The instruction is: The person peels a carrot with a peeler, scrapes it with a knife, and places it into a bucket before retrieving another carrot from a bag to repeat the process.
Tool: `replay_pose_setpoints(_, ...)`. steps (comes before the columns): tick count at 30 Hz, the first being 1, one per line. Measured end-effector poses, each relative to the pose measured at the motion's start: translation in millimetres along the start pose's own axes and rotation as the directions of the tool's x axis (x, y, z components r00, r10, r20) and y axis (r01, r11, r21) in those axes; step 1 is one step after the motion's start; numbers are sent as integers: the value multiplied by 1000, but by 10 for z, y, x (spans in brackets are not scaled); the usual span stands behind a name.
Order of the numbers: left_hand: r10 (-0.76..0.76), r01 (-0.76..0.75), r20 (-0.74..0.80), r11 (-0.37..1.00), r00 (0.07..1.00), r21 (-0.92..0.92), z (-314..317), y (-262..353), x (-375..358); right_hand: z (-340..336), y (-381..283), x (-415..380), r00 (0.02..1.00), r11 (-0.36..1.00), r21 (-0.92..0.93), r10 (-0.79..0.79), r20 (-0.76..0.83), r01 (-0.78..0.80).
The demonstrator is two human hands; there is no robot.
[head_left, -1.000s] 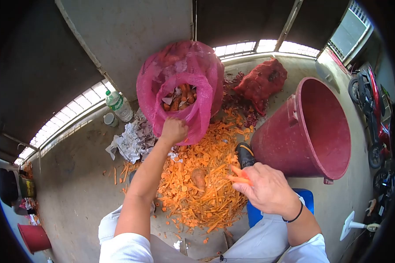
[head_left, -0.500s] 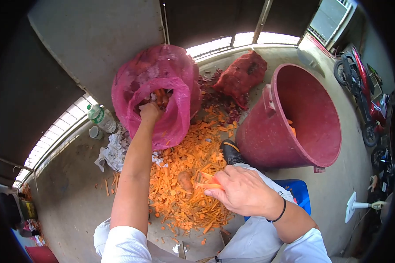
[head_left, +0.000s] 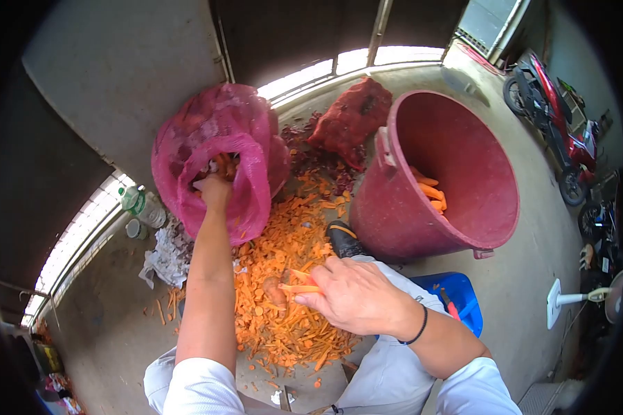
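Observation:
My left hand reaches into the mouth of a pink mesh sack. Carrots show just beyond it, and its fingers are hidden. My right hand is closed around an orange Y-shaped peeler, whose forked end points left. Below the peeler spreads a heap of carrot peelings, with one thick unpeeled carrot lying on top. To the right, a large dark-red bin leans toward me. Peeled orange carrots lie inside it.
A red mesh sack lies behind the heap. At left are a plastic bottle, a cup and crumpled paper. A blue container holding a red-handled tool sits by my right leg. Motorbikes and a fan stand at right.
The whole view has shifted, so things appear further left, and more carrots in the bin show. My left hand stays in the sack mouth; my right hand still holds the peeler.

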State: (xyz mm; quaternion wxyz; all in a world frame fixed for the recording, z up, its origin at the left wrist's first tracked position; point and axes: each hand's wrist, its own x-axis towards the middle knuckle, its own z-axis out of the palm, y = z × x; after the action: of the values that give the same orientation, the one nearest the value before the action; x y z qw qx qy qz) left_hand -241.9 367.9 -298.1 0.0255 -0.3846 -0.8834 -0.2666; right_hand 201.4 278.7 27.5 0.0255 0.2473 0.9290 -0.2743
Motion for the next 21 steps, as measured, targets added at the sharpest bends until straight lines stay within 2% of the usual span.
replay_pose_setpoints(2,5,-5,-19,999,1000,-44,-43,187,-26,-3,31,-31,1000,1000,31,3,4,-3)
replay_pose_setpoints(4,-134,135,-62,991,989,19,-668,651,-168,-40,51,-49,1000,999,34,7,12,-7)
replay_pose_setpoints(5,-125,127,-58,992,990,27,-841,700,-148,-52,56,-46,1000,999,36,-3,26,2)
replay_pose_setpoints(7,-31,25,63,994,998,103,-1050,636,-8,-63,54,-46,1000,999,51,-4,19,3)
replay_pose_setpoints(8,59,-64,65,995,996,79,-1147,537,90,-65,50,-50,1000,999,50,-6,17,6)
replay_pose_setpoints(9,59,-64,64,995,996,83,-1225,447,146,-42,59,-51,1000,999,53,-9,16,8)
replay_pose_setpoints(10,24,-11,124,995,992,-101,-1348,401,189,-5,78,-45,1000,999,44,-6,-18,7)
replay_pose_setpoints(12,-25,148,284,896,958,-420,-1605,348,192,-5,76,-27,999,999,30,-12,-51,14)
replay_pose_setpoints(13,-31,151,278,895,960,-420,-1626,257,174,-36,68,-8,1000,1000,26,6,-18,-6)
replay_pose_setpoints(15,27,199,288,660,957,-725,-1790,187,113,-78,58,19,1000,1000,19,15,12,-15)
replay_pose_setpoints(16,23,195,280,662,960,-724,-1917,182,48,-68,69,29,1000,1000,7,20,-6,-20)
replay_pose_setpoints(18,80,201,270,477,959,-856,-2197,232,-160,-37,79,45,998,999,-11,29,-47,-30)
replay_pose_setpoints(19,79,188,256,482,963,-856,-2296,256,-282,-13,83,53,998,1000,-12,15,-55,-16)
replay_pose_setpoints(21,61,82,86,73,994,-994,-2565,261,-536,42,79,77,993,998,-13,56,-103,-58)
